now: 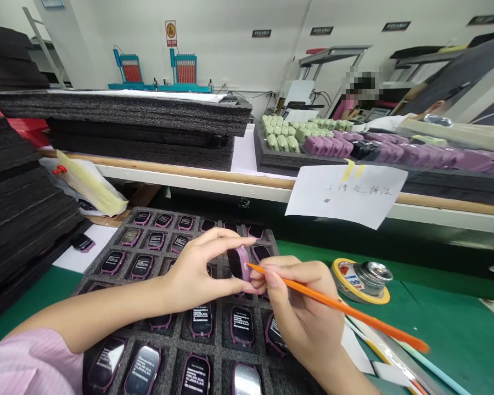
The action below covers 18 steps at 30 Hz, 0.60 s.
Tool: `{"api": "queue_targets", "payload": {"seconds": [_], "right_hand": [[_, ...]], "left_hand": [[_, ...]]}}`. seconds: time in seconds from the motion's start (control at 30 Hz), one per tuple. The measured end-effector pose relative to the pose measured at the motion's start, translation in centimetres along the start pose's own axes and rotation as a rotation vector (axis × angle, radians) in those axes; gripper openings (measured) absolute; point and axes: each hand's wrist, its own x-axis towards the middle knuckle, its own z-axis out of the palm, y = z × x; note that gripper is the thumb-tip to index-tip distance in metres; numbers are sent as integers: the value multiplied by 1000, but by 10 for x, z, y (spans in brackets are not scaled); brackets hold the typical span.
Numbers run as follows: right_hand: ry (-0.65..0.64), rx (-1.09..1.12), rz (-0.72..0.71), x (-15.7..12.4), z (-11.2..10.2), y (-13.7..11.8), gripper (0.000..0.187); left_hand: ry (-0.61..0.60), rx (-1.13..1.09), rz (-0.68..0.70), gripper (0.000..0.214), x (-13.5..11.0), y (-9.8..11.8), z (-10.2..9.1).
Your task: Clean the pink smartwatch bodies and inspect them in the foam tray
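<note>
My left hand pinches a small purple watch body between thumb and forefinger, held on edge above a dark foam tray. My right hand grips a thin orange stick like a pen; its tip touches the side of the watch body. The tray holds several more purple watch bodies in pockets, screens up.
Stacks of black foam sheets fill the shelf and the left side. A yellow-rimmed tape roll with a metal part lies on the green mat at right. A handwritten paper note hangs from the shelf. Green and purple parts sit on a far tray; another person is behind them.
</note>
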Motion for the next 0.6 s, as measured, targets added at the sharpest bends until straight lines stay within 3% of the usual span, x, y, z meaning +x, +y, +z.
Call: {"api": "queue_targets", "payload": {"seconds": [0.1,0.23,0.37,0.6], "right_hand": [[-5,28,-59,-3,-1,-11,18],[26,108,-64,-2,2,-20,16],[35,141,-42,-1,6,-24,15],[0,167,-50,0,4,-26,19]], "left_hand": [[-48,-166,-124,50,-1,13,0],[-203,-571,-342,44,-3,20,6],[-314,-799,-291,33,-7,20,10],[-393,-742,-264,41,-11,21,7]]}}
